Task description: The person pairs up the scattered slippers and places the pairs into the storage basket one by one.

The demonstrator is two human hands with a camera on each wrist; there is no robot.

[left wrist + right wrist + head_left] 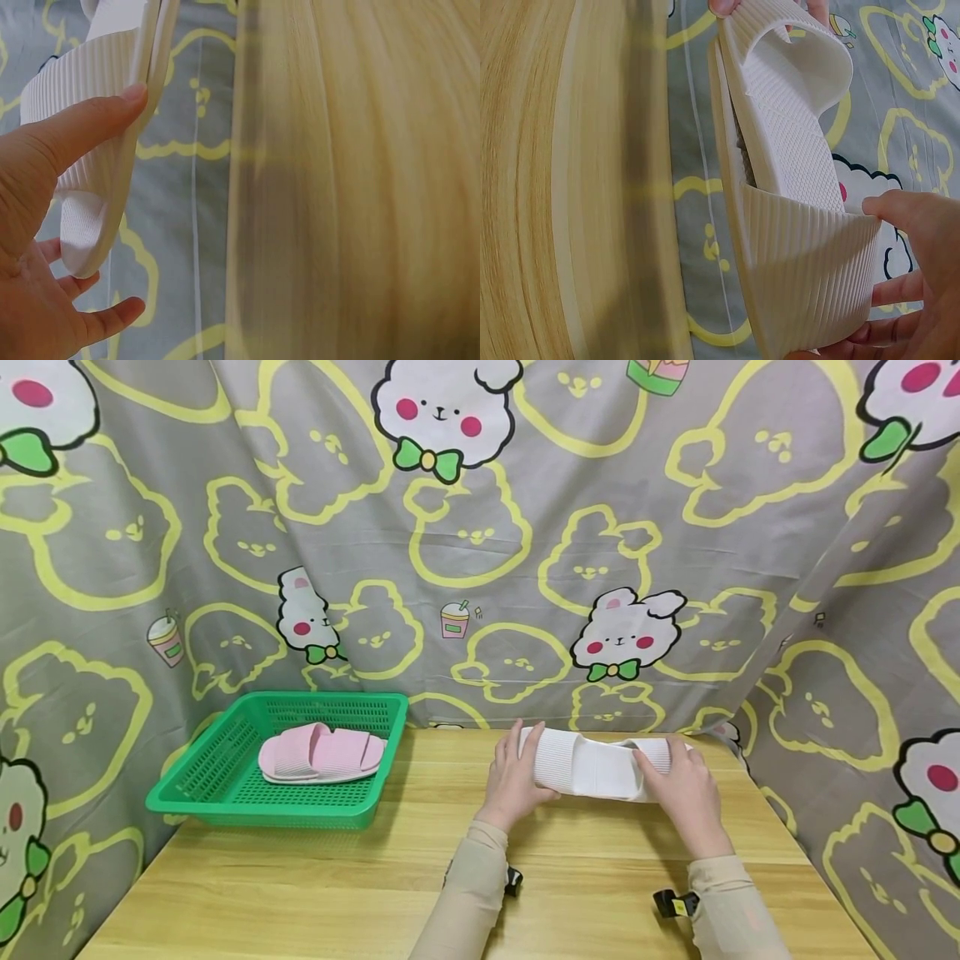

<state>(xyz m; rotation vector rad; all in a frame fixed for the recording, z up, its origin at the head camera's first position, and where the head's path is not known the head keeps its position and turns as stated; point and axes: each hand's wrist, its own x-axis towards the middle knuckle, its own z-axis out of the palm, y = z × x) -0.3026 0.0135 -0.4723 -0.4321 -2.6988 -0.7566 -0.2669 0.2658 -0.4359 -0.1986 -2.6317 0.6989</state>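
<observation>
Both hands hold a pair of white slippers [606, 770] above the far right part of the table. The slippers lie lengthwise against each other, their ribbed straps at opposite ends. My left hand [513, 781] grips the left end; in the left wrist view its thumb [94, 124] presses along the sole edge beside the ribbed strap. At the other end, my right hand [688, 793] has its thumb on the edge of the near strap, while its fingers [889, 326] reach underneath. A dark gap shows between the two soles [744, 154] in the right wrist view.
A green basket [281, 814] stands at the left of the wooden table [315, 893], with pink slippers [330, 753] inside. A patterned grey curtain [480, 560] hangs behind and along both sides. Small black devices [675, 904] sit at both wrists.
</observation>
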